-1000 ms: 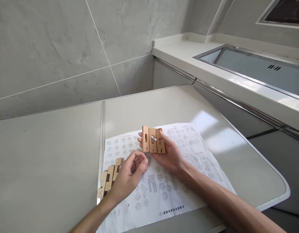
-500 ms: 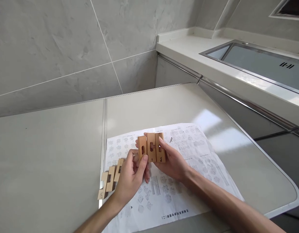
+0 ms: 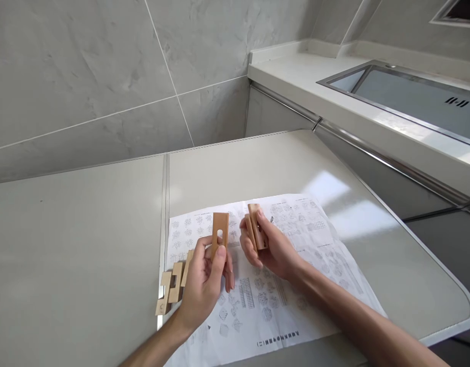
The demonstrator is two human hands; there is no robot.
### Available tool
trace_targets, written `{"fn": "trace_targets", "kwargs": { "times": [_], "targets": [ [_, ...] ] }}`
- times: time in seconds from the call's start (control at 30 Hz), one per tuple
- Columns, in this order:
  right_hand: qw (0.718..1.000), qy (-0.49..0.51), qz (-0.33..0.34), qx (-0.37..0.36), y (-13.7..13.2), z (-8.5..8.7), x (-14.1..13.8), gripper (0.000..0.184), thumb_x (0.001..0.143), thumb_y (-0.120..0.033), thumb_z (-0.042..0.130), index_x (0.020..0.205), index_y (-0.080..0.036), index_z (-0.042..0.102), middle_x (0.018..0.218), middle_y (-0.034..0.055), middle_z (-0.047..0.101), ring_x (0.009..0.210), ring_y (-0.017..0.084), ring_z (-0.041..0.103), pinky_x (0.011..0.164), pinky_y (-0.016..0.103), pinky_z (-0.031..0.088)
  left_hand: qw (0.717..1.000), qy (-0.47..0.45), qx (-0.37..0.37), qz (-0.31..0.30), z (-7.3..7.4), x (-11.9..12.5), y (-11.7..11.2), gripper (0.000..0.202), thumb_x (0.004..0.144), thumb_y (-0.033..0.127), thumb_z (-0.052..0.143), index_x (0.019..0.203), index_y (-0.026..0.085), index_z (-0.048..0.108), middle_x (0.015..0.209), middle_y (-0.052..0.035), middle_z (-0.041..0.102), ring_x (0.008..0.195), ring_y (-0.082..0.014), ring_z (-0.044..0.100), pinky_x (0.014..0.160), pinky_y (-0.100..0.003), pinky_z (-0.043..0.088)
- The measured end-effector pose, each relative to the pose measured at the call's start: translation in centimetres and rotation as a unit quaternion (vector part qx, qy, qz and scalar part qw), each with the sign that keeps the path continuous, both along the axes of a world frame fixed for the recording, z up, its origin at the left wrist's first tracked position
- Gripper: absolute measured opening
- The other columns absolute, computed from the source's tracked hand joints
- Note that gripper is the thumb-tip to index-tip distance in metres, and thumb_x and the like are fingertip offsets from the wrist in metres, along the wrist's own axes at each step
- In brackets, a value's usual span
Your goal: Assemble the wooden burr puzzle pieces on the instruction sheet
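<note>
Soft, moderately bright light falls evenly across the bench [image 3: 85, 244]. Pale, blocky glare whitens its right part, and another sheen runs along the countertop [image 3: 395, 130]. The grey wall [image 3: 85, 61] darkens low toward its corner. Edges of the held wooden pieces [image 3: 220, 223] look fairly crisp; fine print on the paper sheet [image 3: 253, 323] is mushy. Wide-angle stretching pulls the right side outward.

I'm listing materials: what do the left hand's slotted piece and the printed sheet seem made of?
The slotted piece looks like wood, smooth and perhaps lightly varnished, from its even warm-brown face. The printed sheet is probably matte paper: faintly creased, without glare.
</note>
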State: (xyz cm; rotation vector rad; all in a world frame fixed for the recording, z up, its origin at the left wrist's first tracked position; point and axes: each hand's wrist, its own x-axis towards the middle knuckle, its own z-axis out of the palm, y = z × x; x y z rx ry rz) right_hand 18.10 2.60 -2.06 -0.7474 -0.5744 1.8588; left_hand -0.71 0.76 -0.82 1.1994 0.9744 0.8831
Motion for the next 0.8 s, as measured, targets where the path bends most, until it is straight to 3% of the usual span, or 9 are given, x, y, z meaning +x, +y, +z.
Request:
{"fn": "trace_targets", "kwargs": {
  "times": [0.1,0.17,0.27,0.37,0.57,0.7,0.8],
  "targets": [
    [0.993,-0.057,0.081,0.057,-0.3,0.1,0.3,0.063,0.112,-0.07,0.039,0.08,-0.021,0.062,0.049,-0.0058,0.052,0.033,0.009,0.032,0.034,0.022,0.028,1.0,0.004,0.0,0.015,-0.3,0.0,-0.1,0.025,0.113,0.05,0.052,0.119,0.026,0.054,0.072,0.0086,0.053,0.048,-0.0093,0.056,0.048,-0.023,0.05],
    [0.981,-0.105,0.133,0.096,-0.5,0.5,0.3,0.068,0.113,-0.069,0.037,0.069,-0.021,0.057,0.047,-0.0053,0.05,0.033,0.008,0.033,0.035,0.022,0.029,1.0,0.011,0.007,0.017,-0.4,0.0,-0.1,0.028,0.113,0.051,0.051,0.124,0.026,0.055,0.072,0.0084,0.052,0.048,-0.0095,0.055,0.048,-0.024,0.048],
    [0.962,-0.169,0.17,0.133,-0.7,1.3,0.1,0.064,0.113,-0.067,0.042,0.07,-0.021,0.056,0.053,-0.0043,0.055,0.038,0.008,0.04,0.039,0.024,0.034,0.999,0.036,0.02,0.013,-0.4,-0.2,-0.1,0.036,0.114,0.052,0.047,0.135,0.025,0.056,0.068,0.0074,0.052,0.05,-0.0118,0.054,0.05,-0.025,0.048],
    [0.955,-0.209,0.155,0.141,-0.7,1.9,-0.2,0.059,0.112,-0.067,0.045,0.075,-0.022,0.055,0.055,-0.0054,0.054,0.041,0.009,0.042,0.043,0.025,0.035,0.998,0.067,0.018,0.011,-0.1,-0.2,-0.2,0.041,0.115,0.052,0.044,0.142,0.024,0.057,0.064,0.0054,0.054,0.055,-0.0144,0.054,0.053,-0.026,0.048],
    [0.931,-0.314,0.101,0.156,-0.8,1.7,-0.1,0.058,0.108,-0.065,0.056,0.069,-0.022,0.05,0.048,-0.0063,0.05,0.044,0.009,0.042,0.048,0.026,0.033,0.996,0.074,0.046,0.028,0.2,0.2,-0.6,0.047,0.115,0.048,0.045,0.158,0.03,0.055,0.071,0.0022,0.051,0.06,-0.0157,0.047,0.056,-0.028,0.047],
    [0.907,-0.379,0.07,0.17,-0.7,1.4,0.2,0.055,0.103,-0.064,0.066,0.07,-0.022,0.055,0.049,-0.0047,0.054,0.044,0.01,0.044,0.046,0.025,0.031,0.994,0.092,0.061,0.015,0.4,0.1,-0.7,0.051,0.116,0.046,0.043,0.165,0.035,0.048,0.086,-0.0019,0.06,0.064,-0.0157,0.047,0.061,-0.029,0.048],
    [0.889,-0.418,0.054,0.179,-0.6,1.2,0.5,0.054,0.1,-0.065,0.068,0.071,-0.021,0.059,0.05,-0.0033,0.056,0.044,0.01,0.044,0.045,0.026,0.029,0.99,0.115,0.075,0.019,0.8,0.1,-0.6,0.05,0.115,0.044,0.043,0.164,0.034,0.05,0.095,-0.005,0.067,0.066,-0.0167,0.049,0.062,-0.03,0.049]
  ]
}}
